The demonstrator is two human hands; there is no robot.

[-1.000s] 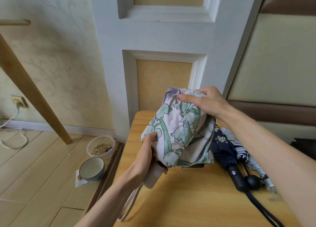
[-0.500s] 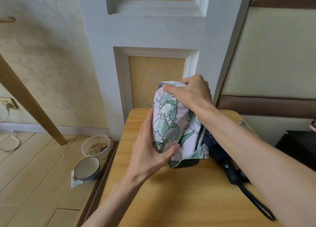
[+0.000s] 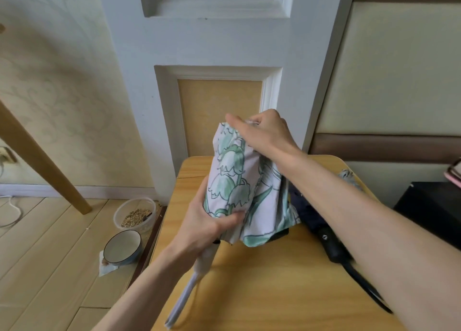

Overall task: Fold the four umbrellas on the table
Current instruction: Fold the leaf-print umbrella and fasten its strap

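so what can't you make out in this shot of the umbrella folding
Head view:
1. Dark umbrella: its canopy is mostly hidden behind the right forearm and the floral umbrella.
2. Grey fabric at the table's far edge: mostly behind that forearm.
3. Pink object: cut off by the right edge.

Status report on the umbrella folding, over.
Left hand grips white floral umbrella low; right hand pinches its top. Dark navy umbrella lies alongside on wooden table.

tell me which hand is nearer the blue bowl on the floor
Left. The left hand holds the lower end of the floral umbrella, up and right of the blue bowl; the right hand holds its top, higher and farther right.
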